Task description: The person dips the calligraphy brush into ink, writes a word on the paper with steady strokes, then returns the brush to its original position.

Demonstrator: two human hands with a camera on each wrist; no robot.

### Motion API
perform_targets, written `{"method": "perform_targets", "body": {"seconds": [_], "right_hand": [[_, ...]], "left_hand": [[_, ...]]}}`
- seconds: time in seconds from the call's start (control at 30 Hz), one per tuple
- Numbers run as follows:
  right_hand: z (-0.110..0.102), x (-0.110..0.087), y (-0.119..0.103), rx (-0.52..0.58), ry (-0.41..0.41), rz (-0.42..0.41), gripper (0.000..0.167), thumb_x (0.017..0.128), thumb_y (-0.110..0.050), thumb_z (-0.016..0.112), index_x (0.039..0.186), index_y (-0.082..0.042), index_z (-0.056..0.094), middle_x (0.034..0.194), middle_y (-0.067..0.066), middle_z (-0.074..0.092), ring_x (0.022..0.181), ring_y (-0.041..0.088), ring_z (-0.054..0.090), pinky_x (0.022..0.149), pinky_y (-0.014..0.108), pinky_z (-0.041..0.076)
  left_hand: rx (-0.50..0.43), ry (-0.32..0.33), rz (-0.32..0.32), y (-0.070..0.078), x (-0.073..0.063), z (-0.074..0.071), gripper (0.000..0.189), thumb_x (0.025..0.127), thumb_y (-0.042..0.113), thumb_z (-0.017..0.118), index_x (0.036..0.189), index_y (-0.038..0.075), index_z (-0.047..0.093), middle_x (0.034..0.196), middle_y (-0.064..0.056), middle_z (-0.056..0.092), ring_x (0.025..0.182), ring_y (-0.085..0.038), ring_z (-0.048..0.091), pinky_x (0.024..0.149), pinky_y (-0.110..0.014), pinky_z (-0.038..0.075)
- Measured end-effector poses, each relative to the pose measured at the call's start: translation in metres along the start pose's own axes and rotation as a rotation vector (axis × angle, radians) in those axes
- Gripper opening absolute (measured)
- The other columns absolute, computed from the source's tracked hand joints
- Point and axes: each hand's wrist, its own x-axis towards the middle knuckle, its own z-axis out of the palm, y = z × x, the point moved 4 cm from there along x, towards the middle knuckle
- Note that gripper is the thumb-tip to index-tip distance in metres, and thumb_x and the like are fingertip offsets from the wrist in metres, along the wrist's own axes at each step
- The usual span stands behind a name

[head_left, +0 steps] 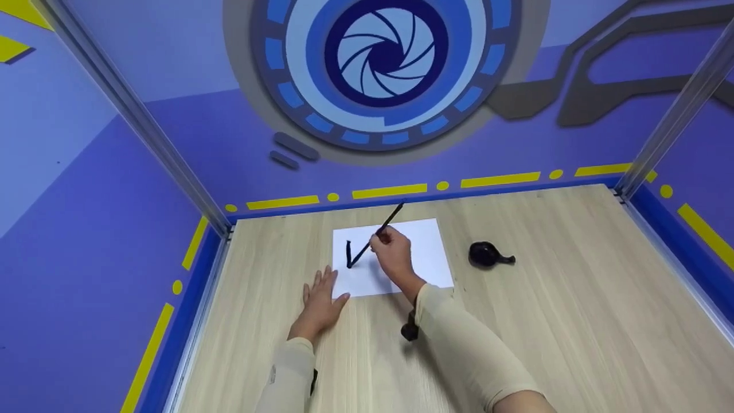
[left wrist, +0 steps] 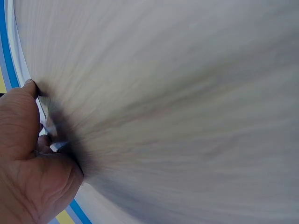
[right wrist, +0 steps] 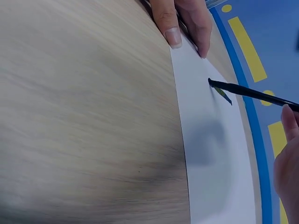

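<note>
My right hand [head_left: 393,252] pinches a slim black writing brush [head_left: 391,217] over a white sheet of paper [head_left: 421,252]. The brush slants down to the left, its dark tip [right wrist: 212,83] at the lower end of a short black ink stroke [head_left: 348,251]. At the sheet's lower left corner, my left hand [head_left: 319,304] rests with fingers spread, the thumb and fingertips on the edge of the paper. In the right wrist view the left thumb [right wrist: 172,32] presses the sheet's near edge. The left wrist view shows mostly palm [left wrist: 32,172] and tabletop.
Right of the paper lies a round black object with a short neck [head_left: 484,254]. The pale wooden table [head_left: 562,321] meets blue-purple panels [head_left: 200,143] at the back and sides, with metal posts at the corners. A small black device [head_left: 410,330] hangs at the right wrist.
</note>
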Motion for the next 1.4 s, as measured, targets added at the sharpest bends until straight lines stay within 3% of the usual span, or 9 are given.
{"method": "perform_targets", "body": {"seconds": [0.2, 0.33, 0.77, 1.17, 1.4], "right_hand": [[-0.014, 0.007, -0.009, 0.084, 0.104, -0.053, 0.008, 0.095, -0.013, 0.071, 0.089, -0.010, 0.075, 0.082, 0.007, 0.077, 0.075, 0.015, 0.074, 0.066, 0.026, 0.059], [-0.019, 0.012, -0.011, 0.087, 0.130, -0.066, 0.008, 0.096, -0.014, 0.071, 0.089, -0.012, 0.075, 0.081, 0.004, 0.078, 0.076, 0.014, 0.075, 0.067, 0.025, 0.059], [-0.030, 0.015, -0.006, 0.042, 0.124, -0.038, 0.008, 0.095, -0.015, 0.073, 0.091, -0.009, 0.076, 0.085, 0.008, 0.078, 0.078, 0.014, 0.073, 0.068, 0.025, 0.057], [-0.021, 0.013, 0.000, 0.064, 0.107, -0.001, 0.009, 0.098, -0.016, 0.073, 0.096, -0.009, 0.077, 0.090, 0.008, 0.080, 0.082, 0.012, 0.075, 0.074, 0.023, 0.060], [-0.015, 0.014, 0.002, 0.081, 0.081, -0.023, 0.011, 0.097, -0.013, 0.075, 0.097, -0.003, 0.078, 0.090, 0.014, 0.081, 0.080, 0.011, 0.075, 0.075, 0.022, 0.061]], "left_hand": [[0.000, -0.002, 0.008, 0.000, -0.002, -0.001, 0.072, 0.111, 0.039, 0.056, 0.170, 0.011, 0.027, 0.182, -0.013, 0.010, 0.170, -0.040, 0.004, 0.135, -0.067, -0.005], [0.009, -0.004, 0.002, -0.002, -0.003, -0.002, 0.072, 0.111, 0.039, 0.056, 0.170, 0.011, 0.026, 0.182, -0.013, 0.010, 0.170, -0.040, 0.004, 0.135, -0.067, -0.005], [0.019, -0.009, -0.013, 0.001, -0.003, -0.002, 0.072, 0.111, 0.040, 0.055, 0.171, 0.012, 0.026, 0.183, -0.011, 0.010, 0.171, -0.037, 0.003, 0.136, -0.066, -0.006], [0.021, -0.009, -0.007, 0.000, -0.003, 0.000, 0.071, 0.112, 0.039, 0.054, 0.170, 0.011, 0.026, 0.182, -0.012, 0.010, 0.170, -0.040, 0.004, 0.135, -0.067, -0.005], [0.023, -0.011, 0.001, 0.002, -0.001, -0.001, 0.072, 0.111, 0.039, 0.055, 0.170, 0.010, 0.026, 0.182, -0.014, 0.011, 0.170, -0.040, 0.004, 0.135, -0.069, -0.005]]}}
